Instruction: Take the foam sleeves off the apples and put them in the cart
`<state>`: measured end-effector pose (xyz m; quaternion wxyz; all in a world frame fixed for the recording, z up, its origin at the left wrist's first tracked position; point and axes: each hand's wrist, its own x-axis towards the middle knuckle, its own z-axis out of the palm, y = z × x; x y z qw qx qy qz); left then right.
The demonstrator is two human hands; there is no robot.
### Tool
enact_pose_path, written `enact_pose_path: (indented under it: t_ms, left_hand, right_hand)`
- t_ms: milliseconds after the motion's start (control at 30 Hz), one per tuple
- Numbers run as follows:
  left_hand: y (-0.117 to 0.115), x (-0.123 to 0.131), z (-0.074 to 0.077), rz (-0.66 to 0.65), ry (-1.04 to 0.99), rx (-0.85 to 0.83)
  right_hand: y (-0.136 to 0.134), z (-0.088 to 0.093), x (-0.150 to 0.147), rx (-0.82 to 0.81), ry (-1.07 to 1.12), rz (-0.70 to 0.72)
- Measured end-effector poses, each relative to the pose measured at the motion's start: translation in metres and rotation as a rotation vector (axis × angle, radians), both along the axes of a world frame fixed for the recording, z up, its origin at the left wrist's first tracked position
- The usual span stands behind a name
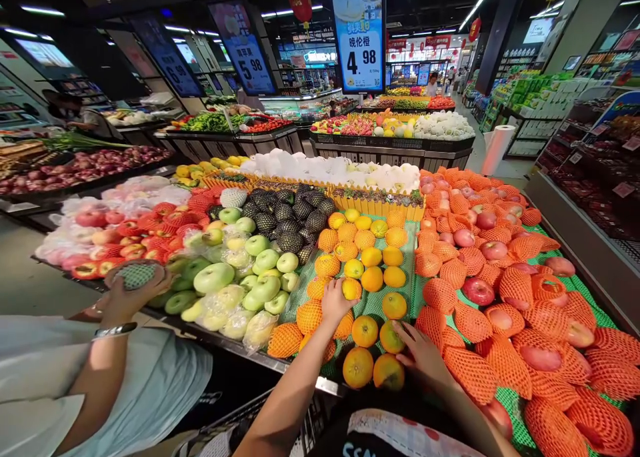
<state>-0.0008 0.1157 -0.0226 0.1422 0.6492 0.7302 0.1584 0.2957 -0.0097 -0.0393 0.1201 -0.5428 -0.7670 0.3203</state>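
Note:
My left hand (336,303) is closed around an orange (351,289) at the left side of the orange section. The fingers of my right hand (423,355) are spread and rest against the right side of another orange (391,337) near the front edge. Bare oranges stand in short rows between and beyond my hands, such as this orange (372,279) and the front orange (358,367). Oranges in foam nets (309,317) lie to the left of my left hand. Green netted matting (373,310) shows beneath the fruit.
Red apples in orange foam nets (505,320) lie on the right. Green apples (214,278) and dark netted fruit (287,220) are on the left. Another person's hand (131,297) holds a netted fruit there. A price screen (359,37) hangs ahead. A cart (250,413) stands below.

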Motion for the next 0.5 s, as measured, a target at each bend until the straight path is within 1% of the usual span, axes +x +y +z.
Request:
enact_pose_path:
  t_ms: [100, 167, 200, 267, 367, 433, 500]
  left_hand:
    - [-0.019, -0.007, 0.017, -0.061, -0.254, 0.142]
    - [-0.036, 0.0, 0.032, -0.14, -0.43, 0.215]
    - [-0.045, 0.008, 0.039, -0.194, -0.508, 0.233]
    - [-0.063, 0.032, 0.052, -0.34, -0.621, 0.221]
    - [-0.088, 0.071, 0.064, -0.584, -0.666, 0.138]
    - [-0.101, 0.088, 0.071, -0.711, -0.654, 0.116]
    - [-0.11, 0.095, 0.079, -0.803, -0.659, 0.114]
  right_hand:
    - [-0.014, -0.001, 0.017, 0.076, 0.222, -0.082]
    - [-0.022, 0.006, 0.02, 0.119, 0.402, -0.171]
    - [-0.025, 0.012, 0.017, 0.115, 0.5, -0.227]
    - [-0.027, 0.026, 0.006, 0.04, 0.722, -0.326]
    - [-0.026, 0.043, -0.016, -0.141, 1.062, -0.453]
    - [-0.025, 0.048, -0.023, -0.249, 1.245, -0.577]
    - [-0.026, 0.047, -0.021, -0.326, 1.348, -0.705]
